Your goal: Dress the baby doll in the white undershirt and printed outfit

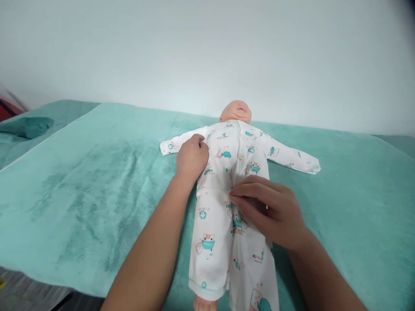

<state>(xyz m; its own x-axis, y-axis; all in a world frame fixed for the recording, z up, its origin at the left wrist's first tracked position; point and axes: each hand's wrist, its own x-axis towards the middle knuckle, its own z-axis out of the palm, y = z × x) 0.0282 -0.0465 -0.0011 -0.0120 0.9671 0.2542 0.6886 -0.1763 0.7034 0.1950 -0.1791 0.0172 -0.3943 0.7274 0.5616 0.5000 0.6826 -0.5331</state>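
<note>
White printed clothes cover a doll in the head view, face-up on a green blanket, head far. The left hand, loosely curled, rests along their left edge; the right hand narrows to a pinch mid-body; whether either grips cloth, I cannot tell.

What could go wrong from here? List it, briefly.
The fingers of the right hand meet at the doll's waist, their hold on cloth unclear; a pull might skew the shirt or strain its button. The left hand is at the doll's side; pressing there might shift the doll. The blanket looks rumpled on the left, so a tug might slide it.
</note>
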